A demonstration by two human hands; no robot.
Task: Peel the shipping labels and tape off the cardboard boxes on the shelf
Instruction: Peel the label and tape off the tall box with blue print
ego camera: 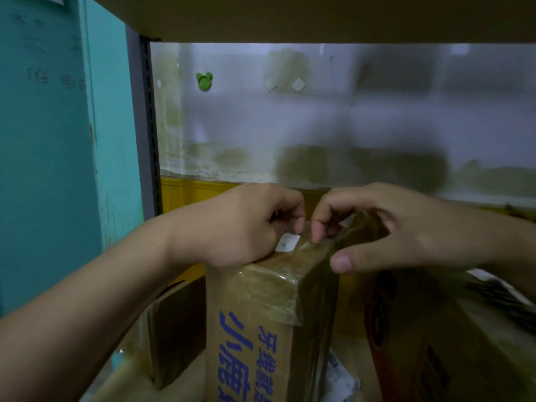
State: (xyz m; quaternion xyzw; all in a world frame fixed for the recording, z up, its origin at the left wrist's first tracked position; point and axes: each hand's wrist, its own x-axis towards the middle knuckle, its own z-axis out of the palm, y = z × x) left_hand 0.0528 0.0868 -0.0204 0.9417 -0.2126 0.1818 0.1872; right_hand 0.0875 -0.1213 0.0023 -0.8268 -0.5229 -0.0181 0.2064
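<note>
Stained white wall (319,126) backs the shelf (150,126), where a tall cardboard box (252,329) with blue print stands upright. On its top, the left hand (240,227) pinches a white label scrap (286,242) with curled fingers. The right hand (406,227) pinches the clear tape (307,247) at the top edge.

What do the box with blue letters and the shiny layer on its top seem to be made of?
The box looks like matte brown cardboard: a dull face with blue print. The tape on its top seems clear glossy plastic: it wrinkles, reflects light, and brown shows through.
</note>
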